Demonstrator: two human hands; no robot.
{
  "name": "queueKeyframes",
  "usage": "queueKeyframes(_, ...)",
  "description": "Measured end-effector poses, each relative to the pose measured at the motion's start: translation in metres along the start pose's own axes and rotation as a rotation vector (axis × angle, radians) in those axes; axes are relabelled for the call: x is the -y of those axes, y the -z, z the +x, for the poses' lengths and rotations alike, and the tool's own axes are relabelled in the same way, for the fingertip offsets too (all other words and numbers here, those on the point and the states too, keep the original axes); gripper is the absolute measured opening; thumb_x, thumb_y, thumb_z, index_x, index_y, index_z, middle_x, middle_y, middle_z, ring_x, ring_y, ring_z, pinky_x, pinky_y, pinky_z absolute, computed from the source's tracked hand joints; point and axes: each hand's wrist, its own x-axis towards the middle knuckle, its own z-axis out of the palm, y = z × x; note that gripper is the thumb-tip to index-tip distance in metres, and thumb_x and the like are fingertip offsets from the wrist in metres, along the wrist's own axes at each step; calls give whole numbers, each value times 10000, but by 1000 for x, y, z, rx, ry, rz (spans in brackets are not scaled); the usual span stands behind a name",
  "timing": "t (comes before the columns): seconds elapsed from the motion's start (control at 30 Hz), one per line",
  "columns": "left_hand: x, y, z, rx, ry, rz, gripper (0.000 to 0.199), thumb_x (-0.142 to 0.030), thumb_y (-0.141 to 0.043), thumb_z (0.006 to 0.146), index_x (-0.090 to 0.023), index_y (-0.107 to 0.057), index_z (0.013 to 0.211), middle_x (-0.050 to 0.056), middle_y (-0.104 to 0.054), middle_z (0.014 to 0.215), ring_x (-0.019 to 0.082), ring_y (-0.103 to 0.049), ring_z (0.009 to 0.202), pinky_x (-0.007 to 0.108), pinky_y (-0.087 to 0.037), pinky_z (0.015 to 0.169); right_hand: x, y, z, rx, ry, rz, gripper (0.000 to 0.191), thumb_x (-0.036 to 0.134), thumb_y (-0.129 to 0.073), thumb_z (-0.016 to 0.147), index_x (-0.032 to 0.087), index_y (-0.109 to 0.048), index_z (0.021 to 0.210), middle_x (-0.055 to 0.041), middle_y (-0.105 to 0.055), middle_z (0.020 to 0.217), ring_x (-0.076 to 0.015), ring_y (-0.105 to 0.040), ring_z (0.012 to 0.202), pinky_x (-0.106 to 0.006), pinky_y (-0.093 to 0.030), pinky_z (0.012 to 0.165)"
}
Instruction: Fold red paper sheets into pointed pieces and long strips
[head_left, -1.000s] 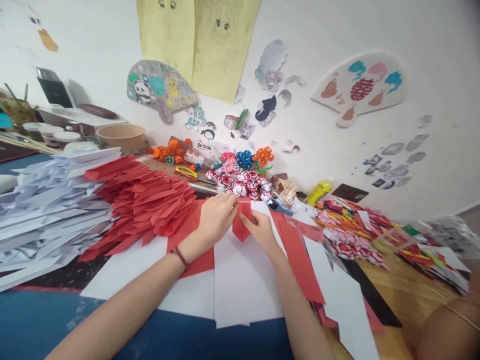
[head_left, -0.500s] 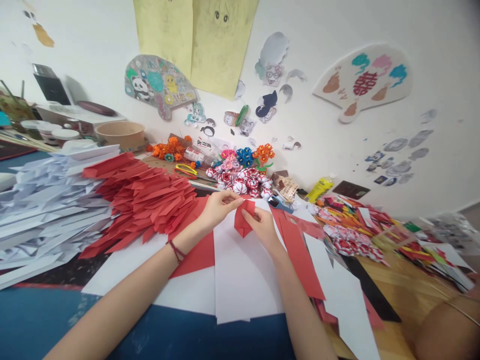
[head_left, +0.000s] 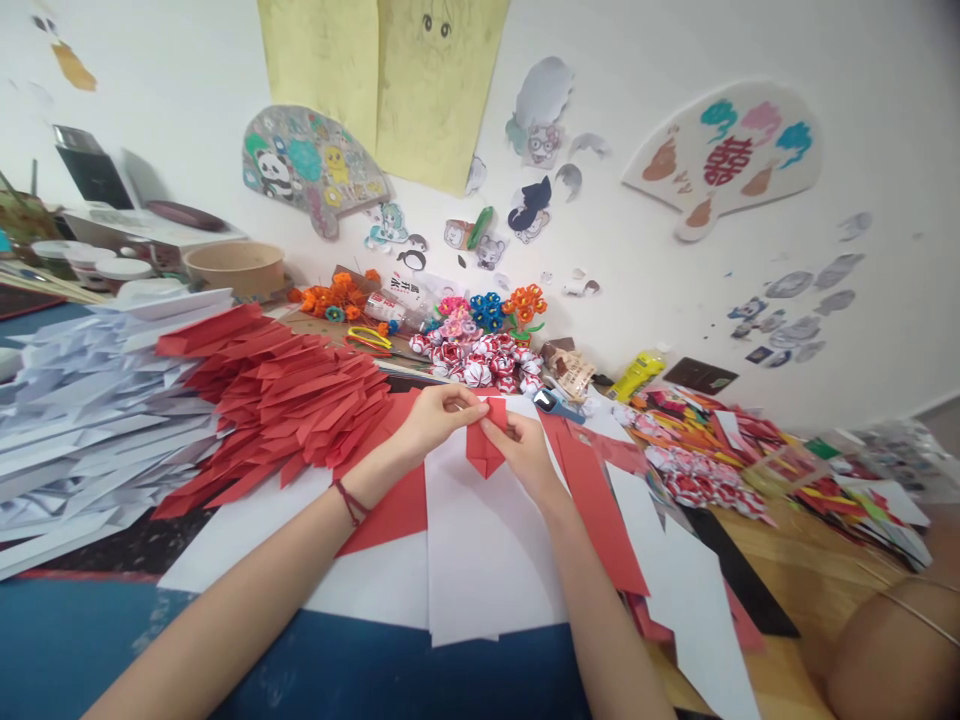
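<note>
A small folded piece of red paper (head_left: 486, 455) is held up between both hands, its pointed end hanging down. My left hand (head_left: 444, 418) pinches its top edge between thumb and fingers. My right hand (head_left: 523, 445) grips its right side, with the thumb across the front; the other fingers are partly hidden. Beneath the hands lie white paper sheets (head_left: 491, 560), with a red sheet (head_left: 386, 515) to their left. A pile of folded red paper strips (head_left: 289, 400) sits left of my left hand, beside a larger pile of folded white strips (head_left: 97, 420).
Red-and-white paper flowers (head_left: 480, 360) are heaped behind the hands, near a blue smartwatch (head_left: 556, 404) and a yellow bottle (head_left: 637, 375). A round tan container (head_left: 236, 268) stands back left. Another person's arm (head_left: 896, 650) rests at the lower right edge.
The red paper has turned slightly, so its folded front and lower point face me more squarely. Both hands keep their hold, and the whole view has shifted a little.
</note>
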Motion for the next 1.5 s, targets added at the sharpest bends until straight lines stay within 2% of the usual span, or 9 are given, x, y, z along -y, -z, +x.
queueKeyframes(0.13,2,2,1,2,-46,53,352,-459,-758,664,-125,-661,717,26,-629,703,115,-541,661,225,-410,611,0,-1,0,-1,-5,34,360,486,-655,763,126,-650,745,-5,-567,672,-124,-480,600,-239,-362,545)
queueKeyframes(0.27,2,3,2,-4,-72,117,371,-481,-743,677,-122,-673,735,35,-640,724,110,-528,655,224,-397,598,-2,-1,-1,1,14,107,321,454,-642,790,133,-664,802,-12,-602,730,-132,-514,644,-241,-391,589)
queueKeyframes(0.5,-1,3,1,41,-35,117,389,-518,-608,792,-134,-645,747,3,-551,647,93,-466,586,207,-346,490,-1,1,-1,-31,2,153,299,430,-652,793,155,-694,903,-43,-686,875,-178,-608,755,-267,-462,673)
queueKeyframes(0.67,-3,3,0,70,-23,98,354,-488,-632,781,-135,-662,792,8,-579,678,89,-480,589,200,-356,486,1,2,-2,-27,4,123,311,441,-648,793,157,-701,910,-43,-698,869,-198,-633,786,-276,-477,680)
queueKeyframes(0.9,-7,2,-1,3,-26,102,330,-461,-669,749,-132,-658,733,10,-592,651,81,-470,557,194,-343,467,5,0,-2,12,6,181,321,385,-676,784,158,-694,1011,-62,-709,970,-212,-654,859,-286,-493,727)
queueKeyframes(1.27,-1,3,0,3,-38,85,330,-471,-685,728,-144,-701,768,31,-644,707,93,-469,572,212,-344,478,5,2,-3,6,-7,138,331,407,-673,775,132,-708,957,-68,-707,915,-211,-642,806,-299,-481,697)
queueKeyframes(1.5,-6,1,-2,-35,-28,110,303,-445,-697,724,-142,-699,732,22,-646,694,94,-488,585,214,-366,502,5,2,-4,2,-1,126,287,404,-681,773,131,-699,860,-46,-683,822,-186,-607,739,-269,-444,645)
